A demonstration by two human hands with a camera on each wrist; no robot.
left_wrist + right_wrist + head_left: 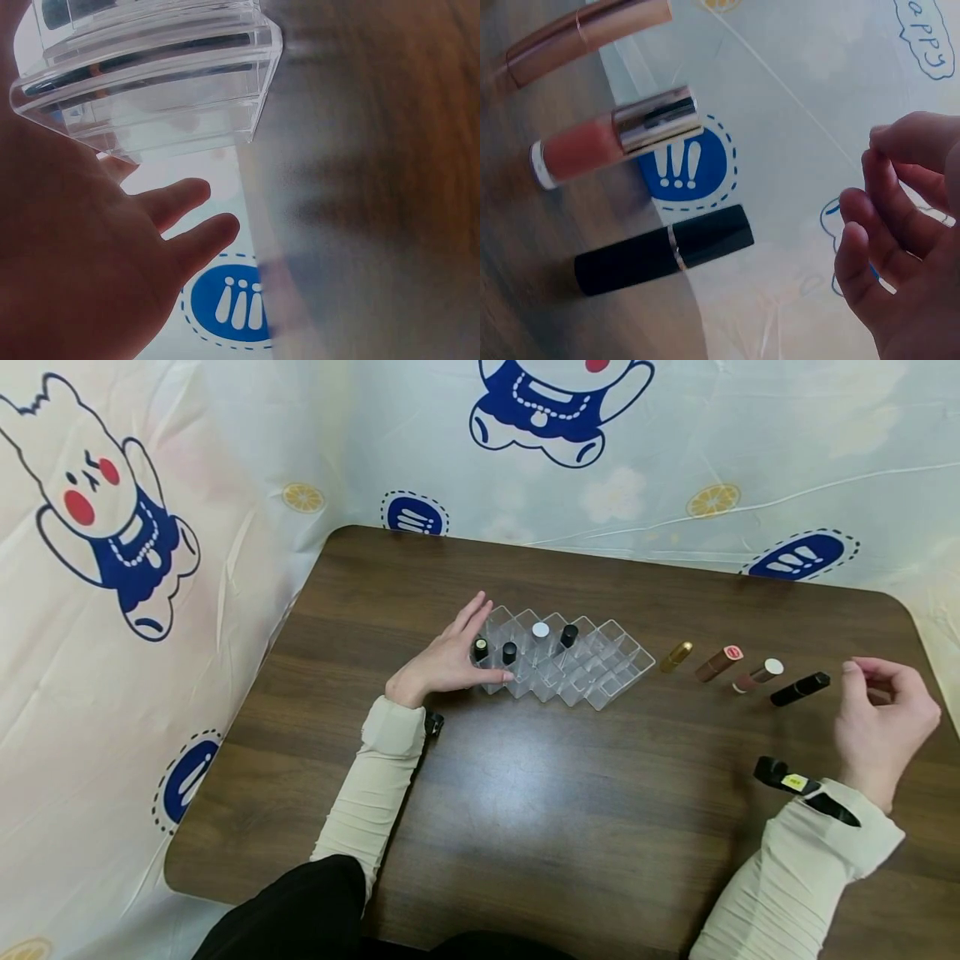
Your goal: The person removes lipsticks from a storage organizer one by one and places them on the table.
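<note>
A clear plastic lipstick organizer (604, 670) with diamond-shaped slots stands on the table. My left hand (448, 660) grips its left end, thumb along the near side and fingers at the far side. Inside it are a white-capped tube (540, 630) and several black-capped ones, such as the black cap (569, 635). My right hand (888, 718) is raised at the right, holding nothing, its thumb tip against the index finger and the others curled. Just left of it stands a black lipstick tube (664, 250), not touched by the hand.
Beside the black tube, a row runs leftward: a lip gloss (615, 136) with a shiny cap, a rose-coloured lipstick tube (719, 663) and a gold tube (677, 657). The brown table (480, 827) meets a cartoon-printed cloth (360, 435) at its back and left edges.
</note>
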